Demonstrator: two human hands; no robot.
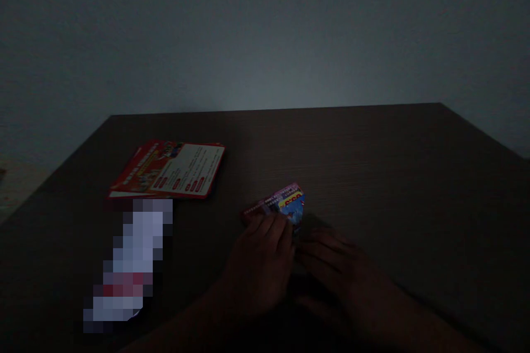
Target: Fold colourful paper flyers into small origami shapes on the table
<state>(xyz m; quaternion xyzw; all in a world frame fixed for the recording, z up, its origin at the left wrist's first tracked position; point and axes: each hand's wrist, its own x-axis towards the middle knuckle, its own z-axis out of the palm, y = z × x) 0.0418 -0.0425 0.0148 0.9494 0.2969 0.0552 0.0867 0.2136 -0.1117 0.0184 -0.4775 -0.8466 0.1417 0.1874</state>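
Observation:
A folded printed leaflet (293, 210) lies on the dark wooden table, its blue, yellow and pink print facing up. My left hand (265, 253) is closed over its near edge, fingers bent and pressed together on the paper. Just to the right, my right hand (342, 267) rests low with its fingers stretched toward the leaflet and its thumb apart. Its fingertips come close to my left hand and the near corner of the leaflet; whether they touch the paper is lost in shadow. The leaflet's near part is hidden under the left fingers.
A stack of red and white printed leaflets (186, 171) lies at the left of the table (351, 149). Nearer me is a bright, pixelated phone-like object (132, 259). A pale wall (290, 38) with a dark mark stands behind the table. The light is dim.

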